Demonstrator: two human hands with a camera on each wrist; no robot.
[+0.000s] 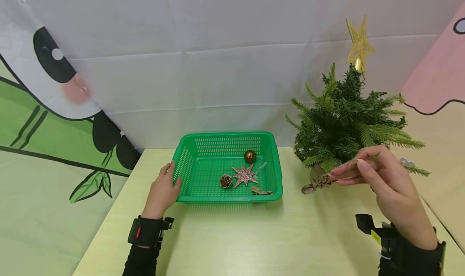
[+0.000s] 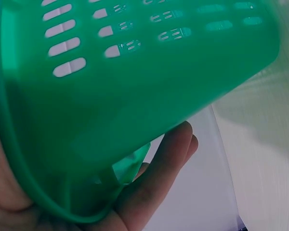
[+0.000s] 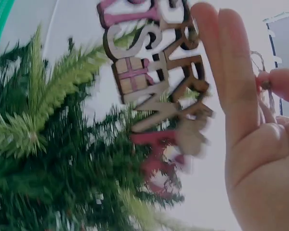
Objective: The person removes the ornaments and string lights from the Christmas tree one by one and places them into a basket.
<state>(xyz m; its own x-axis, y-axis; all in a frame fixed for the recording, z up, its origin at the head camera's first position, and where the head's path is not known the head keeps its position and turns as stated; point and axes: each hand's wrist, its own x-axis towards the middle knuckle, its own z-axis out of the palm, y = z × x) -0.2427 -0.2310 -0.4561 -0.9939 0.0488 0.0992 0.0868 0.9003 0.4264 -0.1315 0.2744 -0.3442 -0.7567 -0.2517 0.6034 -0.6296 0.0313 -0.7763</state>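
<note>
Left hand: the left hand [image 1: 162, 191] is resting on the left wall of the green plastic basket [image 1: 189, 163], with the thumb over the rim and the fingers [image 2: 171, 159] lying loosely straight against the outside; this grip is not closing around anything.
Right hand: the right hand [image 1: 378, 179] is pinching the string of a wooden letter ornament [image 1: 319, 182] between thumb and fingertips, so this grip is closing on the ornament.
Ornament: it is hanging just to the left of the right grip, near the lower branches of the small Christmas tree [image 1: 345, 122].
Tree: it is standing behind the right grip and is carrying a gold star topper [image 1: 359, 44].
Basket contents: a pine cone [image 1: 226, 181], a glitter star [image 1: 245, 175] and a copper ball [image 1: 250, 156] are lying to the right of the left grip.
Surface: the pale yellow-green surface [image 1: 254, 235] is carrying the basket and the tree.
</note>
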